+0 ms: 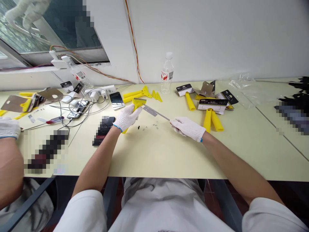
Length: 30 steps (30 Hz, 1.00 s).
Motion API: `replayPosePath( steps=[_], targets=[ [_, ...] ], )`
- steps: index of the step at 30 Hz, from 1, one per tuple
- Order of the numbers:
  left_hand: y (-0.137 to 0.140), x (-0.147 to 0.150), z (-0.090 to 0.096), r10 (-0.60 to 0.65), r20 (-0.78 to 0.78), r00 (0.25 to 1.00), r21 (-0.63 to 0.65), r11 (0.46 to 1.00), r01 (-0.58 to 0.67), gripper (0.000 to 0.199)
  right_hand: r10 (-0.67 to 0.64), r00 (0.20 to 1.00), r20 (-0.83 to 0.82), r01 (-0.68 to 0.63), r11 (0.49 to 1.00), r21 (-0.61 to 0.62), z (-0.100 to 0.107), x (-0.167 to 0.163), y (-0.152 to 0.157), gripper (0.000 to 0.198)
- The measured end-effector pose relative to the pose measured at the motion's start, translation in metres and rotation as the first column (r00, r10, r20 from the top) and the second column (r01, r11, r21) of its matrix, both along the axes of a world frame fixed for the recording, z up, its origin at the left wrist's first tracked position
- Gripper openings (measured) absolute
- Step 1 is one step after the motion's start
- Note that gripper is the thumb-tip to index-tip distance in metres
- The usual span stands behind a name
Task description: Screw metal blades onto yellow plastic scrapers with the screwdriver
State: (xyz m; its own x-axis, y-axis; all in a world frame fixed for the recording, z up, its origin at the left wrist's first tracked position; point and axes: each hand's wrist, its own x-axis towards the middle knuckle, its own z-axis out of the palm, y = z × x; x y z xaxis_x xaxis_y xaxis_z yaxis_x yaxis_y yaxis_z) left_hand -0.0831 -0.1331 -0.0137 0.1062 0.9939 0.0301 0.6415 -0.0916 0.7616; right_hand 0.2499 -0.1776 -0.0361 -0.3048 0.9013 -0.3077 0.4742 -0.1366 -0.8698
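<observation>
My left hand [127, 116], in a white knit glove, is closed around a yellow scraper [139, 102], its head tilted up and its handle end showing below my palm. My gloved right hand [187, 128] grips a screwdriver [160, 114]; its long thin shaft points left to the scraper head, and its handle is hidden in my fingers. Whether the tip touches the scraper I cannot tell. A flat metal blade [150, 111] shows just under the shaft. Between my hands, small clear bits [155, 125] and a tiny black piece [138, 127] lie on the table.
Carded yellow scrapers [213, 120] lie to the right, other yellow scraper parts [137, 93] behind my left hand. A bottle [167, 75] stands by the wall. Phones [103, 130], cables and a power strip [103, 92] crowd the left. A co-worker's gloved hand [9, 127] is at far left near a screwdriver [54, 120].
</observation>
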Motion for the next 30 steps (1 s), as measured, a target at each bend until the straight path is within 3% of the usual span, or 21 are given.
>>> replayPosePath(
  steps=[4, 14, 30],
  targets=[
    [0.0005, 0.0000, 0.0005, -0.001, 0.057, 0.998, -0.007, 1.000, 0.002, 0.039, -0.003, 0.997, 0.076, -0.002, 0.998, 0.065, 0.0025, -0.0004, -0.0023, 0.057],
    [0.0033, -0.0031, -0.0023, 0.011, 0.074, 0.997, -0.017, 1.000, -0.010, 0.041, 0.001, 0.993, 0.118, -0.009, 0.998, 0.069, 0.0060, -0.0011, -0.0037, 0.054],
    [0.0023, -0.0019, -0.0014, 0.014, 0.076, 0.997, -0.031, 0.999, -0.012, 0.040, 0.002, 0.997, 0.078, -0.007, 0.998, 0.063, 0.0069, -0.0031, -0.0039, 0.060]
  ],
)
